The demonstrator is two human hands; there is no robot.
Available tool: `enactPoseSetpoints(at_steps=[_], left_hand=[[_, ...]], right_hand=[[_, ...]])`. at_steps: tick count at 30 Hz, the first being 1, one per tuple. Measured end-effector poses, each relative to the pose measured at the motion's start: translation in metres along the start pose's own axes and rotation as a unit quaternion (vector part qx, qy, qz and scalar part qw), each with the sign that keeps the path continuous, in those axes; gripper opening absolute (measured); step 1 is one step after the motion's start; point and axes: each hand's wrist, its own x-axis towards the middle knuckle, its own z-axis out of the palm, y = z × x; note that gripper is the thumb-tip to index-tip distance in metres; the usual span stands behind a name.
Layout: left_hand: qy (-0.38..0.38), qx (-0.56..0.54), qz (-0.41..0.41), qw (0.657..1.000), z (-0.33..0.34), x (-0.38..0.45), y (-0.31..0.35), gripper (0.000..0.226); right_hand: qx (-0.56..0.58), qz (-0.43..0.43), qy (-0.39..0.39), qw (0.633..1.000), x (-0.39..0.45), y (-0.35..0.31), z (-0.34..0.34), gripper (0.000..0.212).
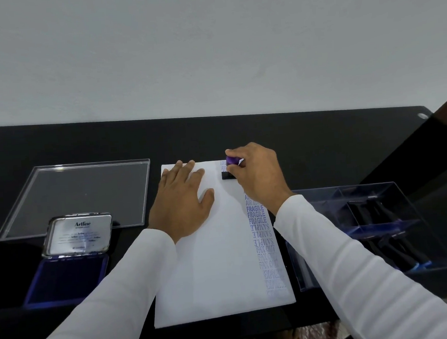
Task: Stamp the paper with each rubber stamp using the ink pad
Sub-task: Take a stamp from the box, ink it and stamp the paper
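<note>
A white sheet of paper [218,250] lies on the black table, with a column of blue stamped words down its right side. My left hand [183,199] rests flat on the sheet's upper left part, fingers straight. My right hand [257,172] grips a rubber stamp [230,168] with a purple handle and a black base. The base sits on the paper near its top right corner. An open ink pad [65,278] with a blue pad and a raised metal lid lies at the left.
A clear flat lid [77,197] lies at the back left. At the right stands a clear plastic box [382,226] holding several black stamps. The table's front edge runs just below the paper.
</note>
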Motion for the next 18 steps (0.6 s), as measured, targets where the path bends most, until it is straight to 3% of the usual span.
enactPoseSetpoints(at_steps=[8, 12, 18], left_hand=[[-0.005, -0.003, -0.003, 1.000, -0.002, -0.001, 0.000, 0.071], [-0.004, -0.001, -0.003, 1.000, -0.001, -0.001, 0.000, 0.064], [-0.010, -0.003, -0.006, 1.000, -0.001, -0.001, 0.000, 0.072]], right_hand=[[0.097, 0.046, 0.119, 0.987, 0.003, 0.009, -0.016, 0.022], [0.127, 0.093, 0.146, 0.977, 0.004, 0.018, -0.020, 0.021], [0.148, 0.125, 0.156, 0.969, 0.002, 0.024, -0.022, 0.017]])
